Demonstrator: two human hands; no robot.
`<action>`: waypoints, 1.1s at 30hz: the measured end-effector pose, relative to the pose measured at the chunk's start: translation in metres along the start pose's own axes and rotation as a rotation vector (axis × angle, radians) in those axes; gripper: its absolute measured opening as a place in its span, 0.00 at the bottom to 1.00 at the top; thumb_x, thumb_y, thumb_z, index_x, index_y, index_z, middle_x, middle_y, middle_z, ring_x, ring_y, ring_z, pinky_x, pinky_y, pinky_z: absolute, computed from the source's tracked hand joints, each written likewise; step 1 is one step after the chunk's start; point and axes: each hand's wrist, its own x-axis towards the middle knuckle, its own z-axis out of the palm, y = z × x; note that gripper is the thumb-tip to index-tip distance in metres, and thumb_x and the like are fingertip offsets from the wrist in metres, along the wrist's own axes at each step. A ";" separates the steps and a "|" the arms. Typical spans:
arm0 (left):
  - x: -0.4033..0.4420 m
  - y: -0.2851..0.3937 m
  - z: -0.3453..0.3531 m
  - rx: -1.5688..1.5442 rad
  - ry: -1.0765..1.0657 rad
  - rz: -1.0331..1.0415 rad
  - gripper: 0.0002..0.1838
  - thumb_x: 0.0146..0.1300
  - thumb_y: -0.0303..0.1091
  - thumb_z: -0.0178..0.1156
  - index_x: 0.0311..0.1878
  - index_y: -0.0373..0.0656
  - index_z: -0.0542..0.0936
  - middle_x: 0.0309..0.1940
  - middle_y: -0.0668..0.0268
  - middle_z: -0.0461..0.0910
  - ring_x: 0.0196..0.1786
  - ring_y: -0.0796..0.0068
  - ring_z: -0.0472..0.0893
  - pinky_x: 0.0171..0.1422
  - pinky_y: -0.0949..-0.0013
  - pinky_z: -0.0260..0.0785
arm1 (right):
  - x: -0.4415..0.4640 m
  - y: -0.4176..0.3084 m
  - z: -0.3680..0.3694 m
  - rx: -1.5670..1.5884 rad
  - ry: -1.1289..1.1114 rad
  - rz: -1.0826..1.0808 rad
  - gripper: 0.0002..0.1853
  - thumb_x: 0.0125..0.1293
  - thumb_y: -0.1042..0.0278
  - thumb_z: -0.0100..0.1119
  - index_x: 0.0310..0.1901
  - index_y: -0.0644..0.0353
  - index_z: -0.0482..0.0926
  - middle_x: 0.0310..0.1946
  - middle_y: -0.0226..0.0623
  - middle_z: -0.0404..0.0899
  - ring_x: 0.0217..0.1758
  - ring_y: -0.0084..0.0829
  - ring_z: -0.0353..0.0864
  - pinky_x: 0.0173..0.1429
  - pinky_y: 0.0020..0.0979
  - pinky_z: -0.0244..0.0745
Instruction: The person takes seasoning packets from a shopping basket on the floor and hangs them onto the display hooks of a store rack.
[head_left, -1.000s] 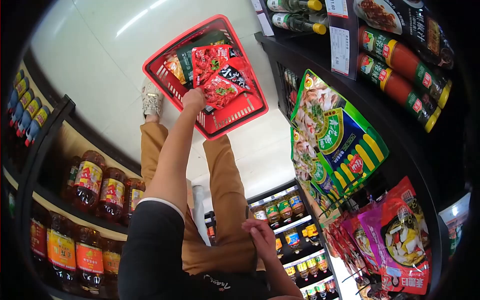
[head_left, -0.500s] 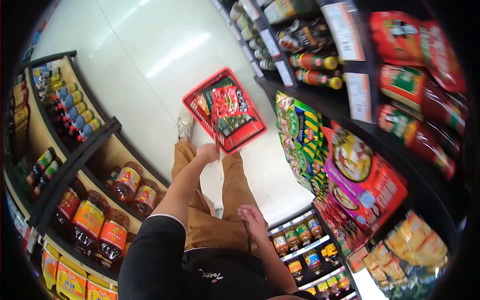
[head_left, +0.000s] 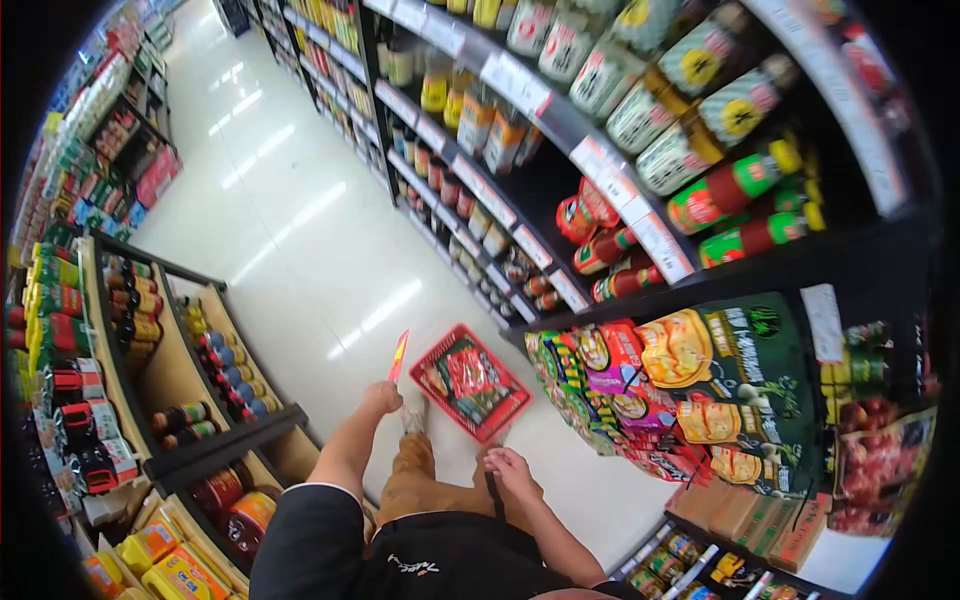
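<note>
My left hand [head_left: 382, 398] is closed around the lower end of a thin, pointed red and yellow item [head_left: 400, 358], seen nearly edge-on. The item stands up beside the red basket [head_left: 447, 411], which is on the floor by my shoes. Inside the basket lie a red food packet [head_left: 474, 370] and dark green packs. My right hand [head_left: 512, 472] hovers by my thigh below the basket, its fingers curled. A dark strap [head_left: 494, 496] runs beside those fingers; what they hold, if anything, is too small to tell.
Shelves of bottles [head_left: 660, 130] rise on the right, with hanging food bags [head_left: 690, 350] in front. Cartons [head_left: 745, 515] stand low at the right. On the left is a wooden shelf [head_left: 130, 390] of bottles. The aisle floor [head_left: 270, 190] stretches away at the upper left.
The view has swung up along the aisle, and the basket appears smaller and lower. My left hand has moved from over the basket to its left, with the red item now raised.
</note>
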 end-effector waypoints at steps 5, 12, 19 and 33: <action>-0.037 -0.003 -0.029 -0.138 0.239 0.044 0.20 0.56 0.44 0.53 0.41 0.38 0.84 0.45 0.47 0.81 0.50 0.49 0.81 0.57 0.53 0.73 | 0.013 -0.045 0.026 0.094 -0.020 -0.026 0.13 0.71 0.61 0.55 0.52 0.58 0.77 0.44 0.32 0.83 0.44 0.21 0.81 0.47 0.23 0.75; -0.148 0.040 -0.063 -0.904 0.403 0.531 0.13 0.59 0.34 0.56 0.39 0.35 0.82 0.37 0.55 0.83 0.41 0.62 0.82 0.48 0.62 0.73 | 0.044 -0.070 0.056 0.340 0.029 0.046 0.17 0.67 0.50 0.58 0.49 0.52 0.75 0.43 0.30 0.78 0.49 0.27 0.76 0.52 0.35 0.73; -0.253 0.077 -0.118 -1.209 -0.004 0.807 0.11 0.64 0.28 0.56 0.47 0.33 0.80 0.39 0.69 0.83 0.41 0.81 0.78 0.50 0.74 0.68 | 0.007 -0.155 0.093 0.865 -0.509 -0.155 0.25 0.71 0.46 0.50 0.61 0.55 0.69 0.57 0.39 0.76 0.59 0.37 0.77 0.64 0.44 0.72; -0.291 0.093 -0.134 -1.342 -0.181 0.862 0.24 0.60 0.23 0.59 0.60 0.34 0.69 0.54 0.60 0.75 0.56 0.74 0.75 0.62 0.70 0.67 | -0.051 -0.184 0.100 0.725 -0.318 -0.331 0.16 0.70 0.63 0.57 0.55 0.63 0.74 0.49 0.41 0.81 0.50 0.32 0.83 0.55 0.37 0.80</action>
